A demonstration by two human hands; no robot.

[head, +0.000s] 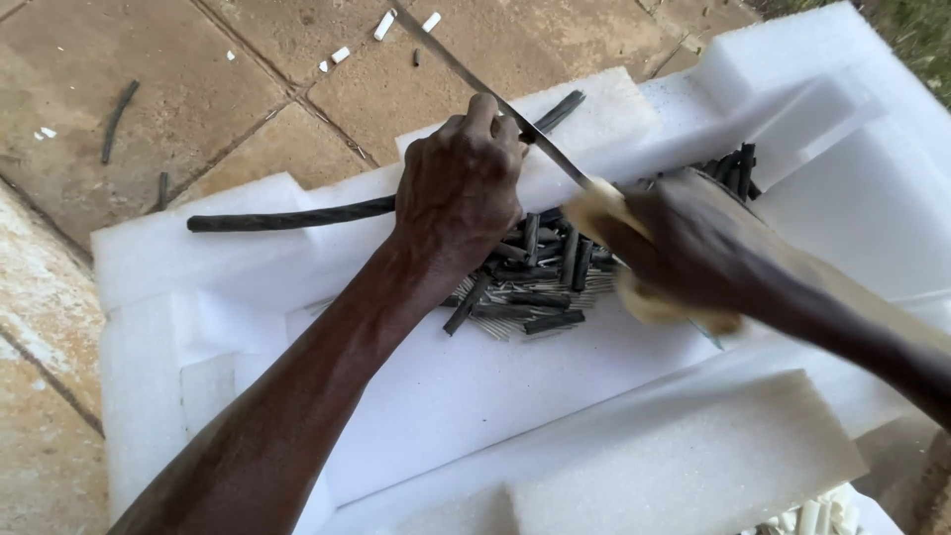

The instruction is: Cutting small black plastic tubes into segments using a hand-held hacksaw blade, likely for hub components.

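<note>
one camera sits on my head, looking steeply down and close at my left hand and right hand. it faces the white foam tray on paving.

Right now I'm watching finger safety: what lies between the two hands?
In the head view, a heap of short black cut pieces lies between the left hand and right hand.

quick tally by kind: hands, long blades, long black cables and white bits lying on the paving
Bare hands: 2, left hand and right hand
Long thin metal blade: 1
Long black rubber cable across the white foam block: 1
Small white cut pieces on the stone paving: 6 clearly visible
Total: 10
</note>
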